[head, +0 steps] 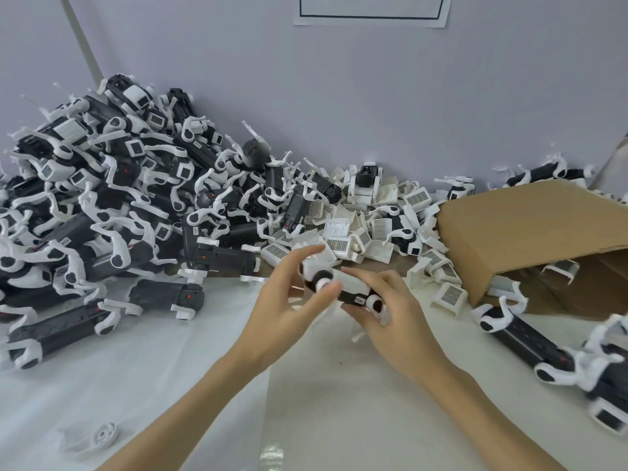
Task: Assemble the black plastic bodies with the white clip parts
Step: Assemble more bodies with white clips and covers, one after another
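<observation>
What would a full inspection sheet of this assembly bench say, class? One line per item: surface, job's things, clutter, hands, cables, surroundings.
Surface: white table cover.
Job's things: black-and-white body held in both hands; loose white clip parts heaped behind; large pile of bodies at left; more bodies at right.
Clutter: tipped cardboard box; white round part near front.
Hands: left hand and right hand both grip the body.
Cables: nothing seen.
Surroundings: pale wall with a paper sheet.
</observation>
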